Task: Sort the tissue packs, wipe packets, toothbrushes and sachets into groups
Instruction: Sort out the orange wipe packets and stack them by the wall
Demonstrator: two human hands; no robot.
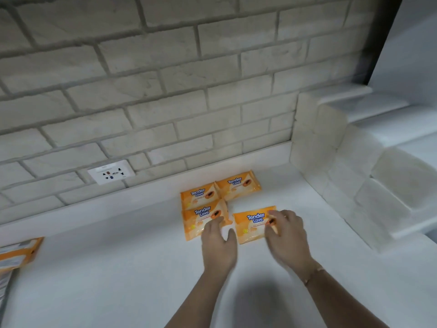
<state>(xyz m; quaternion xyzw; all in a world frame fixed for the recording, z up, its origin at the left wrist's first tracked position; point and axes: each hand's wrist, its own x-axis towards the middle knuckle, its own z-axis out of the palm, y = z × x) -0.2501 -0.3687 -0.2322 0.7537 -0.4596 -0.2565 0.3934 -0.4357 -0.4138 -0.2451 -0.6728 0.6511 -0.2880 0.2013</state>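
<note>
**Orange wipe packets grouped by the wall**

Palms down, fingers loosely spread, gripping nothing: left hand [218,242] over the near-left packet [203,220], right hand [287,235] resting on the near-right packet [254,223]. Four flat, blue-lettered packets, long axes roughly parallel to the brick wall [165,79], on the white counter [118,268].

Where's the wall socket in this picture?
The wall socket sits low on the brick wall, left of centre, just above the counter and left of the orange wipe packets.

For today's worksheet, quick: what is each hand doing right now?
Left hand: open, fingers resting on the front-left wipe packet.
Right hand: open, fingers on the front-right wipe packet.
</note>
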